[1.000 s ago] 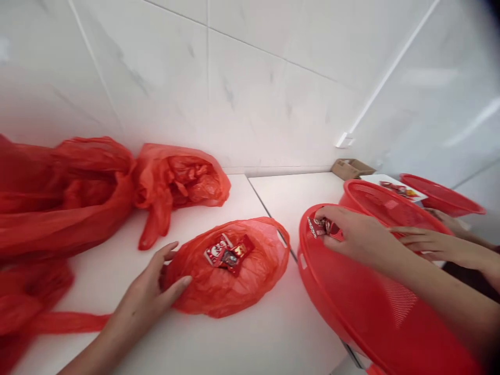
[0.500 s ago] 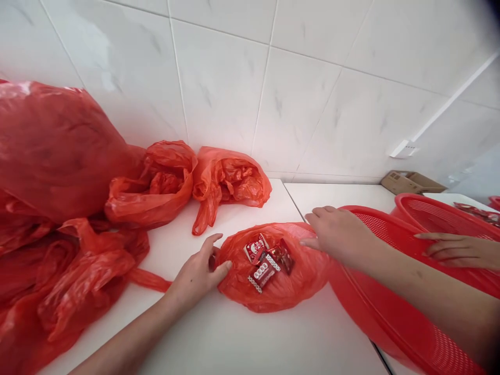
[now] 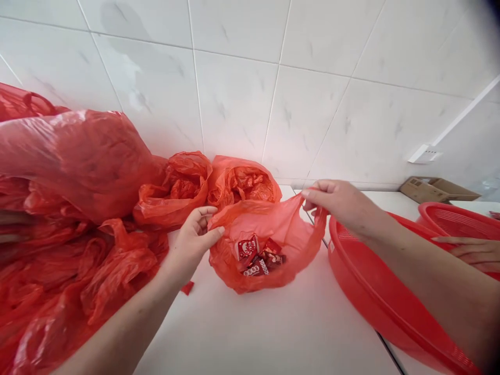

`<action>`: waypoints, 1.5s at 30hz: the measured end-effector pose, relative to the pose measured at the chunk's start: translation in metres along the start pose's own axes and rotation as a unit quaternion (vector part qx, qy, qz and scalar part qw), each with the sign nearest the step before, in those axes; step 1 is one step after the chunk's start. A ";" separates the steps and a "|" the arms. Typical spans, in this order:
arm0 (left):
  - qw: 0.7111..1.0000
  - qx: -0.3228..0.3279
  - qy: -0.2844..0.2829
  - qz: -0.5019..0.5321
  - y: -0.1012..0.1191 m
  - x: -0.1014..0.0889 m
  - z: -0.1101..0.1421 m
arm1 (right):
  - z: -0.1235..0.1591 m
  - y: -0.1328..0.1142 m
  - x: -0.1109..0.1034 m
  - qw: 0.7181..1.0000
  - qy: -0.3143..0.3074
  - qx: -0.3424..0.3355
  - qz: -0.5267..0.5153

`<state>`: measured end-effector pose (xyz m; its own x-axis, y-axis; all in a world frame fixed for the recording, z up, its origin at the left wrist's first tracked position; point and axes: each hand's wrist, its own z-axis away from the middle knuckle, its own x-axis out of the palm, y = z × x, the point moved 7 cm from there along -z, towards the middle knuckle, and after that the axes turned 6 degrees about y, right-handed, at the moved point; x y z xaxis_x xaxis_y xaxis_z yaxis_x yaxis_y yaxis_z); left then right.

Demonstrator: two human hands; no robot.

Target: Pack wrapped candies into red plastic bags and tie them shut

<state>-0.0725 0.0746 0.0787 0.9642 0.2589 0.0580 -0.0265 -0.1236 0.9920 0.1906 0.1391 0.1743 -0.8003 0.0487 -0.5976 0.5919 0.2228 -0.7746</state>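
A red plastic bag (image 3: pixel 230 226) lies on the white counter (image 3: pixel 273 333), its mouth pulled open and partly lifted. My left hand (image 3: pixel 193 237) grips the bag's left edge. My right hand (image 3: pixel 341 203) pinches its right handle, holding that side up. Inside, at the bottom, sit several red-wrapped sweets (image 3: pixel 258 258), some printed with white characters. Neither hand touches them.
A heap of red plastic bags (image 3: pixel 78 166) rises at the left against the white tiled wall (image 3: pixel 234 88). Red plastic baskets (image 3: pixel 363 276) stand at the right, where another person's hand (image 3: pixel 474 252) rests. A cardboard box (image 3: pixel 439 190) sits beyond them.
Both hands have taken hold of the bag and lifted its mouth open. The sweets have slid together at the bottom, and the view has turned slightly left.
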 end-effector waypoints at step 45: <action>0.972 -0.154 -0.085 0.159 -0.043 0.039 -0.034 | 0.017 0.006 0.046 0.856 0.138 -0.037 -0.497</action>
<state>-0.0425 0.1229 0.0425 0.9233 0.0898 0.3734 -0.3824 0.1269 0.9152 0.1590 0.1263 0.1389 -0.9028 0.0241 0.4293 -0.3949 0.3484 -0.8501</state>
